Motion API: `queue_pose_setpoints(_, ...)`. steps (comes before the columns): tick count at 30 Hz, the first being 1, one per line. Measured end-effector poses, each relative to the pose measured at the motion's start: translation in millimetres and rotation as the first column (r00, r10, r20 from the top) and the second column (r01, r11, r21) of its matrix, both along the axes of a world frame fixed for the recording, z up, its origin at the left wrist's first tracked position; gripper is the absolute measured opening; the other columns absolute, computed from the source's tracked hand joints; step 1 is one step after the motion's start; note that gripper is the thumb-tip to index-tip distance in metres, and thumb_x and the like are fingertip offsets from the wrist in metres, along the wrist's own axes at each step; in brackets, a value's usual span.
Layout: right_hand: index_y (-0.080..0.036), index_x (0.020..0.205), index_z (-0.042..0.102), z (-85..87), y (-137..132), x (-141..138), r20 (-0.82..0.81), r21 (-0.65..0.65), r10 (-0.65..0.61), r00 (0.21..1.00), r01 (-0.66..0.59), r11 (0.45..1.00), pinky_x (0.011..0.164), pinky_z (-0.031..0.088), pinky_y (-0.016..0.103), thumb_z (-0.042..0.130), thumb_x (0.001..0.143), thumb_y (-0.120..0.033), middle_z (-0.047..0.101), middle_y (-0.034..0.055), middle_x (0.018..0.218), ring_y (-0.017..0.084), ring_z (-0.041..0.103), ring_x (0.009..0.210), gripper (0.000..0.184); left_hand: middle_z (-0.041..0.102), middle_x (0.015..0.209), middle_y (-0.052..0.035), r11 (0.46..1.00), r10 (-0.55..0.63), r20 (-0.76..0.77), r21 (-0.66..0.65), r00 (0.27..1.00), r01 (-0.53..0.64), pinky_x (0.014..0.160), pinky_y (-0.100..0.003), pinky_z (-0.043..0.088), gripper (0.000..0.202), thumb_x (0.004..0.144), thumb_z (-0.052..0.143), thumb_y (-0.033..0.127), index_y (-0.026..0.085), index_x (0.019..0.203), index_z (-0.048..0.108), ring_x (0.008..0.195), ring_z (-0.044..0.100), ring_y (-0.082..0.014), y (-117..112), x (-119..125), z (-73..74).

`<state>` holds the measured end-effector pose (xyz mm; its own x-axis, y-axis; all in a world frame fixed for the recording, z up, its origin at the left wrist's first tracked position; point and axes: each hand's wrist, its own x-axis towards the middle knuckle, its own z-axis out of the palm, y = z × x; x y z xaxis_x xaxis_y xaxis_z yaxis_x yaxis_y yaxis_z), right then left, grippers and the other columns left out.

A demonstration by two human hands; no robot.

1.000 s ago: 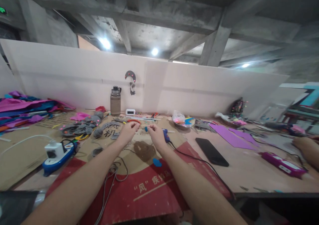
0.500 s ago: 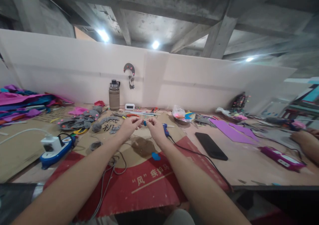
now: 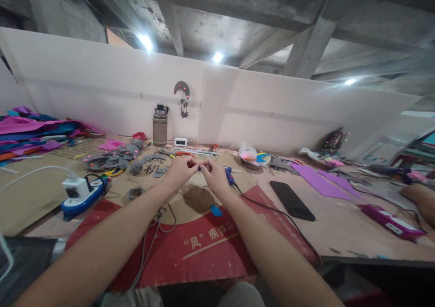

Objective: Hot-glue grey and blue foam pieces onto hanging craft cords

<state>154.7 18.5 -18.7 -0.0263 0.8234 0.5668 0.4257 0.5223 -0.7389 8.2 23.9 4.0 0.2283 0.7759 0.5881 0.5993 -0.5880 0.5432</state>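
Observation:
My left hand (image 3: pixel 183 170) and my right hand (image 3: pixel 213 175) meet over the cardboard sheet (image 3: pixel 190 194), fingertips pinched together. Between them is a small dark-blue piece (image 3: pixel 200 167), mostly covered by the fingers; its material is too small to tell. Just right of my right hand lies a blue glue gun (image 3: pixel 229 175), its black cord running toward the table's front edge. Below the hands, a bright blue scrap (image 3: pixel 216 211) rests on the cardboard. Grey cord (image 3: pixel 159 221) lies in loose loops beside my left forearm.
On the left are a blue power strip (image 3: pixel 84 198), grey felt shapes (image 3: pixel 112 157) and a pile of coloured felt (image 3: pixel 37 130). A bottle (image 3: pixel 160 127) stands at the back. Rightward lie a black phone (image 3: pixel 292 200), purple sheets (image 3: pixel 316 180) and a magenta case (image 3: pixel 390 221). Another person's arm (image 3: pixel 419 200) reaches in.
My fingertips have drawn closer together, and less of the blue piece shows. The whole view has shifted slightly, with things appearing a little further right.

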Motion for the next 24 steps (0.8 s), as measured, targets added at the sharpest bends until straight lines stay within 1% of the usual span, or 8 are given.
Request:
queue_pose_setpoints(4,-0.019,0.084,0.058,0.0,2.3,0.6,-0.012,-0.019,0.018,1.0,-0.018,1.0,0.052,0.03,0.025,0.051,0.077,-0.03,0.044,-0.0045,0.058,0.012,0.039,0.053,0.015,0.065,0.066,-0.002,1.0,-0.004,0.071,-0.012,0.997,0.005,0.059,-0.024,0.039,0.014,0.073,0.055,0.026,0.016,0.069,0.064,0.061,0.055,-0.0127,-1.8,1.0,2.2)
queue_pose_setpoints(6,-0.019,0.091,0.056,-0.4,4.2,1.6,-0.033,-0.025,0.034,0.999,-0.035,0.999,0.052,0.03,0.025,0.051,0.076,-0.032,0.042,-0.0057,0.058,0.012,0.039,0.053,0.02,0.063,0.063,-0.0007,0.997,0.003,0.136,-0.071,0.991,0.007,0.056,-0.023,0.038,0.015,0.073,0.055,0.027,0.016,0.069,0.063,0.057,0.052,-0.0116,-1.5,0.9,2.7)
queue_pose_setpoints(9,-0.019,0.094,0.054,-0.8,6.7,3.1,-0.078,-0.036,0.069,0.995,-0.072,0.997,0.053,0.031,0.024,0.052,0.076,-0.033,0.039,-0.0066,0.058,0.012,0.039,0.054,0.023,0.059,0.058,0.0007,0.987,-0.002,0.208,-0.157,0.978,0.035,0.051,-0.022,0.037,0.017,0.073,0.055,0.031,0.016,0.069,0.062,0.051,0.049,-0.0105,1.2,0.2,2.1)
queue_pose_setpoints(13,-0.019,0.091,0.054,-0.6,8.9,3.6,-0.117,-0.067,0.092,0.989,-0.1,0.993,0.053,0.032,0.024,0.052,0.075,-0.036,0.041,-0.006,0.059,0.012,0.039,0.055,0.023,0.058,0.057,0.0008,0.976,-0.034,0.256,-0.201,0.966,0.087,0.048,-0.022,0.036,0.019,0.072,0.056,0.034,0.016,0.07,0.061,0.049,0.048,-0.01,4.0,-0.4,1.0)
queue_pose_setpoints(17,-0.019,0.078,0.055,-1.0,11.1,3.9,-0.124,-0.037,0.093,0.988,-0.098,0.995,0.058,0.035,0.025,0.05,0.076,-0.035,0.05,-0.0027,0.065,0.012,0.042,0.059,0.017,0.057,0.056,0.0013,0.972,-0.041,0.273,-0.21,0.961,0.101,0.047,-0.021,0.037,0.019,0.072,0.057,0.035,0.016,0.069,0.06,0.048,0.047,-0.0092,1.1,0.5,2.8)
queue_pose_setpoints(19,-0.019,0.072,0.054,-1.2,11.9,4.1,-0.131,-0.023,0.083,0.988,-0.087,0.996,0.058,0.035,0.025,0.05,0.075,-0.035,0.051,-0.0022,0.065,0.012,0.042,0.06,0.017,0.057,0.057,0.001,0.965,-0.053,0.293,-0.23,0.955,0.124,0.047,-0.021,0.038,0.019,0.071,0.058,0.034,0.016,0.07,0.06,0.049,0.048,-0.0093,-0.3,1.3,3.8)
queue_pose_setpoints(21,-0.019,0.071,0.053,-1.2,12.1,4.2,-0.145,-0.019,0.075,0.987,-0.078,0.997,0.057,0.034,0.025,0.05,0.074,-0.035,0.05,-0.0024,0.063,0.012,0.042,0.058,0.017,0.058,0.058,0.0005,0.948,-0.075,0.336,-0.269,0.939,0.172,0.048,-0.021,0.04,0.019,0.071,0.059,0.034,0.015,0.072,0.06,0.05,0.049,-0.0094,-0.1,2.3,3.9)
queue_pose_setpoints(24,-0.019,0.071,0.052,-0.7,11.5,4.6,-0.154,-0.014,0.073,0.985,-0.076,0.997,0.055,0.033,0.024,0.05,0.075,-0.036,0.049,-0.0026,0.063,0.012,0.041,0.058,0.018,0.06,0.061,-0.0006,0.907,-0.116,0.439,-0.319,0.891,0.276,0.05,-0.022,0.043,0.02,0.069,0.061,0.032,0.014,0.078,0.061,0.053,0.053,-0.0102,2.5,3.4,3.1)
